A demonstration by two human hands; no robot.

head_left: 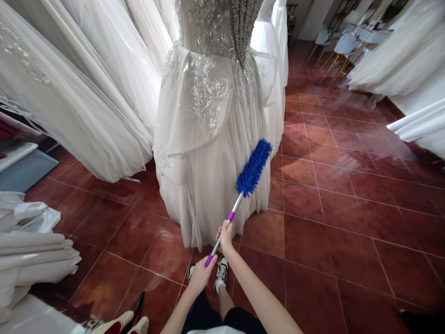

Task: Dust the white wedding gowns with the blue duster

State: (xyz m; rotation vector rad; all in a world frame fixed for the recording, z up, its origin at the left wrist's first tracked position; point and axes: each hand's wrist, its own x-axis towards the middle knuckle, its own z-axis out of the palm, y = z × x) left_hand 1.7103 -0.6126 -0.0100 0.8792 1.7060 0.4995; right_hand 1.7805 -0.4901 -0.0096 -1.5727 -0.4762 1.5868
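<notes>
A duster [255,168] with a blue fluffy head, a silver pole and purple grips slants up and away from me. My left hand [203,273] is closed around the purple lower end of its handle. Higher on the pole, just below the upper purple ring, my right hand [225,236] is closed too. The blue head overlaps the lower right of the skirt of a white beaded gown [212,171]; whether it presses on the fabric I cannot tell. Sequins and bead strands cover the gown's bodice, which runs out of view at the top.
More white gowns [79,83] hang at the left, and others [399,51] at the right. A grey-blue bin [29,169] stands at the far left. Pale shoes [139,326] lie at the bottom left. White chairs [346,44] stand at the back right on the red tiled floor [313,241].
</notes>
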